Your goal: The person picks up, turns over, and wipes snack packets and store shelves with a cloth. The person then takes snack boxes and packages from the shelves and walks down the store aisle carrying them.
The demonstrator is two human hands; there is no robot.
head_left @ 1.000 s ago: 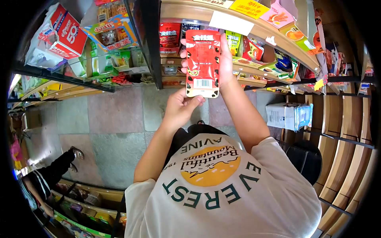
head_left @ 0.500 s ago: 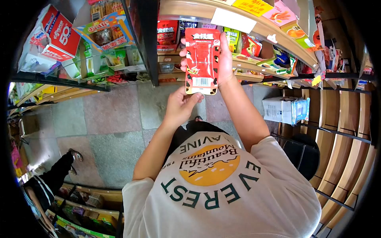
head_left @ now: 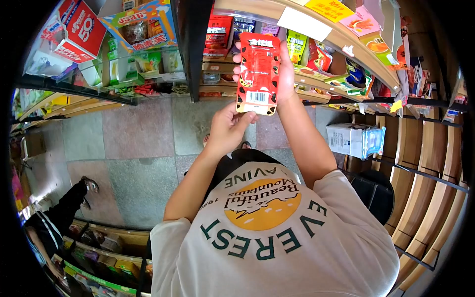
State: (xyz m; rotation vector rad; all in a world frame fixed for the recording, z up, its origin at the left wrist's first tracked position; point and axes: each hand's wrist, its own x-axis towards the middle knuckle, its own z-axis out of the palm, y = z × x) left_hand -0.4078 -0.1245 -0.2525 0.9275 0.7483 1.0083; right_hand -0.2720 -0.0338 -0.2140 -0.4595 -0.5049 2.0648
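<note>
Support comes from our bare right hand (head_left: 286, 81), cupped behind a glossy red, flat rectangular packet (head_left: 259, 67) and clasping its 2 long edges, seemingly so the printed barcode (head_left: 258, 97) faces us; our bare left hand (head_left: 230, 127) pinches the pale, round-cornered near end, probably to steady it, before a light-brown wooden shelf (head_left: 341, 39)

Reading "EVEREST" and "AVINE" across the white T-shirt (head_left: 277, 265), with "Beautiful Mountains" at its yellow emblem (head_left: 262, 220); numbered "50" on the red-and-white box (head_left: 81, 42); headed with "金钱" on the red packet (head_left: 259, 72), above finer print too small to make out
</note>
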